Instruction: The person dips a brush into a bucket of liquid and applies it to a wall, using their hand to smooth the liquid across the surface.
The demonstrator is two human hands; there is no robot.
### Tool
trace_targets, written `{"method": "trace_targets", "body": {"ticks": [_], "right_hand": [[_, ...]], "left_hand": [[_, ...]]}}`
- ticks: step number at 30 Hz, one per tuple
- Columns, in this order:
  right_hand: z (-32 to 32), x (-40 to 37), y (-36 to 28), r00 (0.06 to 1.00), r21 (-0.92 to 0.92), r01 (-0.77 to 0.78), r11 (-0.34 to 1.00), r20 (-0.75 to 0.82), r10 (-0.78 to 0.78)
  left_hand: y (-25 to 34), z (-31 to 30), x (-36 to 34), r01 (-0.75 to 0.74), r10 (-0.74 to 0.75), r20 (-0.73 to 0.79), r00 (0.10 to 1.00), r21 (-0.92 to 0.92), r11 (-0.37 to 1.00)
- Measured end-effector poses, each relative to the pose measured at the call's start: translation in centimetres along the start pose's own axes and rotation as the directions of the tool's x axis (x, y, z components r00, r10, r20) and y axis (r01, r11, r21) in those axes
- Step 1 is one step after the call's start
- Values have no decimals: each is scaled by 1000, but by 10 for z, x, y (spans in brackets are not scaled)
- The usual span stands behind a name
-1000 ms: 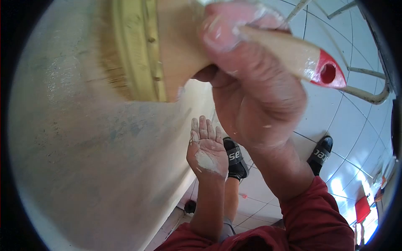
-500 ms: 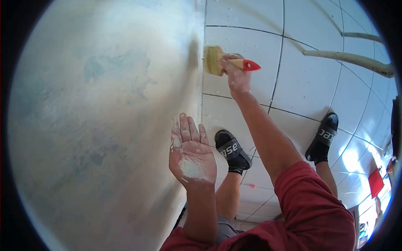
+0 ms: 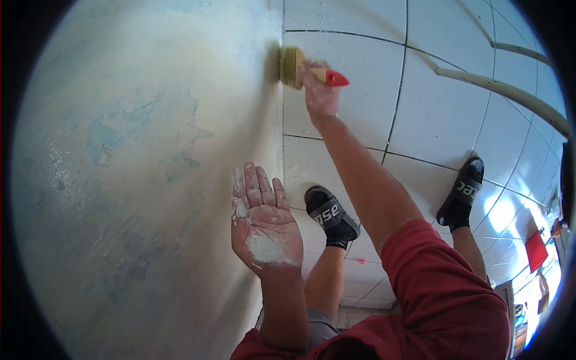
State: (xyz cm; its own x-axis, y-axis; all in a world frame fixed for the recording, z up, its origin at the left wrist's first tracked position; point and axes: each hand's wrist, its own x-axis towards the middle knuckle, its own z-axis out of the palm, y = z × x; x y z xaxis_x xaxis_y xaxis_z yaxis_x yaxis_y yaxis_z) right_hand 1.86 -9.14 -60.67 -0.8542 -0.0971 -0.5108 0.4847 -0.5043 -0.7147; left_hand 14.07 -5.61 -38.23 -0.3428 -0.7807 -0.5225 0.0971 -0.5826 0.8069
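Observation:
My left hand is held palm up beside the wall, its fingers stretched out. White paste lies on its palm and smears its fingers. My right hand is closed round a wide brush with pale bristles and a red-tipped wooden handle. The bristle end meets the mottled white wall close to where it joins the floor. White residue marks the right hand too.
White floor tiles with dark joints carry small white specks. My feet in black slides stand on them. Curved pale poles reach in at the upper right. Something red is at the far right.
My right hand and the brush have moved left and slightly up in view, bringing the bristles to the wall. My left hand has shifted slightly left, still open.

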Motion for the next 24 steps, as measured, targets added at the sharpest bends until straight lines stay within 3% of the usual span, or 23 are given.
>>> {"method": "trace_targets", "body": {"ticks": [1, 2, 4, 6, 9, 11, 13, 15, 16, 18, 19, 21, 24], "right_hand": [[-5, -11, 10, 997, -77, -73, 994, 4, 73], [-24, -24, 43, 994, -230, 97, 968, 76, -81], [-45, -63, 55, 972, 66, -213, 975, 112, 205], [-56, -83, 35, 905, -239, -391, 889, 76, 419], [-57, -74, 49, 929, -231, -352, 907, 33, 368], [-32, -35, 48, 955, -410, -285, 867, -43, 294], [-10, 18, 26, 979, -265, -185, 946, 29, 199], [13, 50, -20, 996, -67, -85, 994, -26, 84], [20, 62, -30, 996, -67, -85, 994, -26, 84], [28, 78, -40, 976, 158, -104, 982, -172, 131], [27, 75, -38, 977, 156, -102, 982, -172, 129], [14, 66, -14, 924, 331, -256, 908, -194, 331], [-18, 9, 25, 826, 229, -491, 840, -186, 533]], "left_hand": [[-1, -1, 1, -2, 2, 0, 1000, 3, 1000], [-1, -3, 1, -6, 6, 2, 1000, 3, 1000], [-3, -6, 3, -4, 4, 46, 999, 1, 1000], [-3, -7, 3, 0, 0, 89, 996, -1, 1000], [-2, -5, 4, 14, -12, 70, 997, -31, 999], [-2, -4, 5, 27, -26, 78, 997, -17, 999], [-1, -9, 4, 12, -10, 98, 995, -26, 1000], [-3, -10, 3, 5, -1, 110, 994, -36, 999], [-5, -9, 3, 6, -4, 107, 994, -17, 1000], [-3, -8, 3, 6, -6, 109, 994, -3, 1000], [-3, -7, 2, 10, -9, 108, 994, -12, 1000], [-4, -5, 0, 14, -12, 106, 994, -23, 1000], [-2, -3, 1, 24, -22, 89, 996, -22, 999]]}}
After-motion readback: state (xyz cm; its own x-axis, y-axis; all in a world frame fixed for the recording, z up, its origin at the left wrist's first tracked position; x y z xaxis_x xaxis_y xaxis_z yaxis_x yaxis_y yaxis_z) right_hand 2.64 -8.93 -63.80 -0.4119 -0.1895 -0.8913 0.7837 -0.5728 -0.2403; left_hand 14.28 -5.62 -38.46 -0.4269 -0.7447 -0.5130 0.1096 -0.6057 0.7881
